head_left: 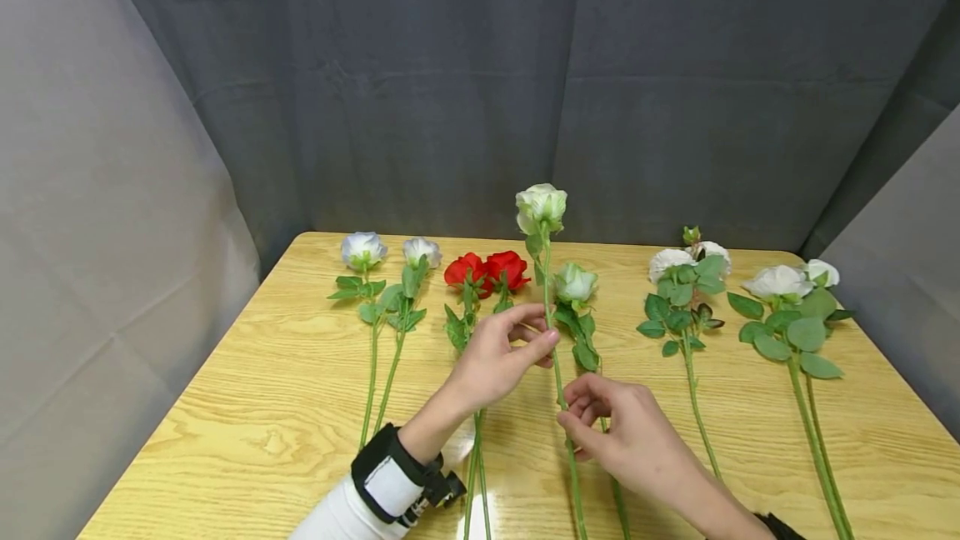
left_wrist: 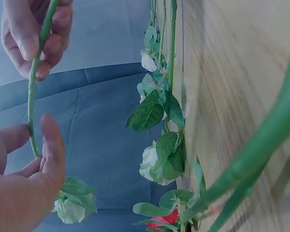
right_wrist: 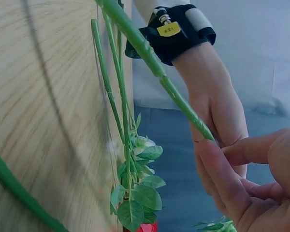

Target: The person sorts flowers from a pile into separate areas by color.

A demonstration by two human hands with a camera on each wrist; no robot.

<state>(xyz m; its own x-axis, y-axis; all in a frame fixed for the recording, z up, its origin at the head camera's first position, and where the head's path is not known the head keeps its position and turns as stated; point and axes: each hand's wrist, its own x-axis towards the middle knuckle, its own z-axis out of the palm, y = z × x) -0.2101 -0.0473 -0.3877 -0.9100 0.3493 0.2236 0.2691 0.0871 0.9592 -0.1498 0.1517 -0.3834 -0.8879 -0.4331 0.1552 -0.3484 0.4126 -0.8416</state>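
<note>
A pale green-white artificial rose (head_left: 542,207) is held raised and nearly upright above the table. My left hand (head_left: 498,355) pinches its green stem (head_left: 550,282) below the bloom, between thumb and fingers. Lower on the same stem, my right hand (head_left: 626,432) pinches it too, as the right hand (left_wrist: 37,36) shows in the left wrist view. Behind the hands, a second pale green rose (head_left: 575,282) lies on the table, its stem partly hidden by the right hand. Two red roses (head_left: 507,270) lie left of it, their stems partly covered by my left hand.
On the wooden table (head_left: 247,407), two bluish-white roses (head_left: 363,248) lie at left. White roses with leafy stems (head_left: 671,262) lie right of the hands, and more white roses (head_left: 780,282) at far right. A grey curtain (head_left: 435,90) hangs behind the table.
</note>
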